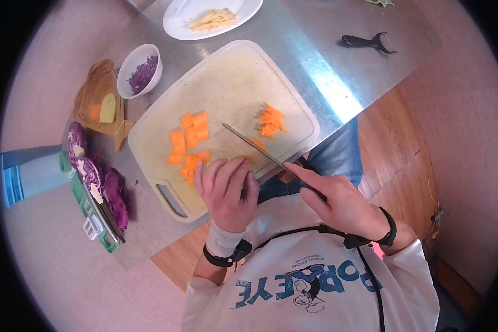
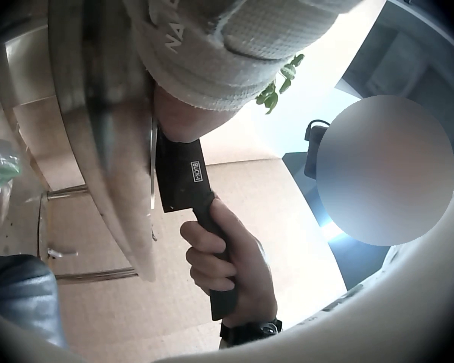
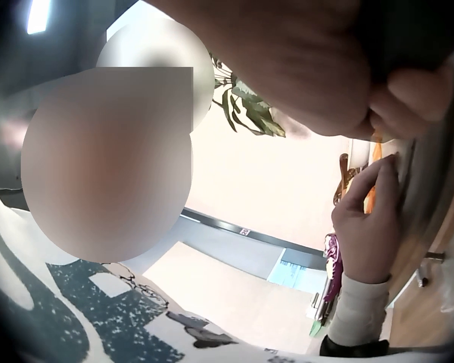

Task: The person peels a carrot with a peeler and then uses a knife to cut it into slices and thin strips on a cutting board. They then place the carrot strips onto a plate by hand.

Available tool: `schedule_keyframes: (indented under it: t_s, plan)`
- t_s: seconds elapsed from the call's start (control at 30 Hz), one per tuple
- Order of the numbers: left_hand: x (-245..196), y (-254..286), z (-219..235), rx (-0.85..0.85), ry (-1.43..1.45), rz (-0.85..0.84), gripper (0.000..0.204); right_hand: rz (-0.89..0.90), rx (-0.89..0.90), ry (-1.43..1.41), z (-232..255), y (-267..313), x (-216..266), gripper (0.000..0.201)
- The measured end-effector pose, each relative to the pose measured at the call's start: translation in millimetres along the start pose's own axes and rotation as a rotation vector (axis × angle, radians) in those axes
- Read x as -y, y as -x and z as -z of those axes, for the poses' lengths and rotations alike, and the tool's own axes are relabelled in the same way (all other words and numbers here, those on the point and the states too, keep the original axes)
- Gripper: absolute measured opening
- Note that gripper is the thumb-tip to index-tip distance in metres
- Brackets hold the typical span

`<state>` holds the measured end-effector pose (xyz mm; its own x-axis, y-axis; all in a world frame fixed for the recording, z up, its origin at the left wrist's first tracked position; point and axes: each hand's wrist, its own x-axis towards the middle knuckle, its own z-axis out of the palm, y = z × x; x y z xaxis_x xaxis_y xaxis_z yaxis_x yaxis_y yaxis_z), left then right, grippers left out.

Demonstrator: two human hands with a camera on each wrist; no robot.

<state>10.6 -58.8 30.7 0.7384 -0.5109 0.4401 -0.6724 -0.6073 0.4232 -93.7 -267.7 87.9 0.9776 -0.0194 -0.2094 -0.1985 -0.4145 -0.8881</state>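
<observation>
My right hand (image 1: 346, 202) grips the black handle of a kitchen knife (image 1: 249, 141), its fingers wrapped round it; the broad dark blade (image 2: 183, 175) shows in the left wrist view. The blade stands edge-down over the cutting board (image 1: 227, 72), beside the left fingertips. With bent fingers, my left hand (image 1: 227, 191) holds a carrot piece (image 1: 247, 159) at the board's near edge, mostly hidden under the fingertips. Thin carrot strips (image 1: 258, 144) lie just past the blade, and a pile of carrot shreds (image 1: 271, 120) sits further right. Flat carrot slices (image 1: 191, 135) are left of the knife.
A white plate (image 1: 177, 25) with pale strips and a white bowl (image 1: 123, 72) of shredded purple cabbage stand behind the board. At left are a wooden basket (image 1: 88, 91), cut purple cabbage (image 1: 116, 196) and a green-edged slicer (image 1: 86, 202). A black peeler (image 1: 362, 41) lies at right.
</observation>
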Motion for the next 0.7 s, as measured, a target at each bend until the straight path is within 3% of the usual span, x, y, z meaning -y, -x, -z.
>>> schedule_keyframes:
  t_s: [0.2,0.4,0.7]
  plan:
    - [0.7,1.9,-0.3,-0.004,0.009,0.002,0.020,0.022,0.089,0.083,-0.3,9.4,4.5,0.057]
    - [1.4,4.5,0.7,0.007,-0.002,-0.017,0.020,0.093,0.067,0.227,-3.0,10.7,5.9,0.055]
    - [5.0,7.7,-0.4,0.013,0.001,-0.011,0.019,0.101,0.108,0.213,-4.3,10.3,3.8,0.056]
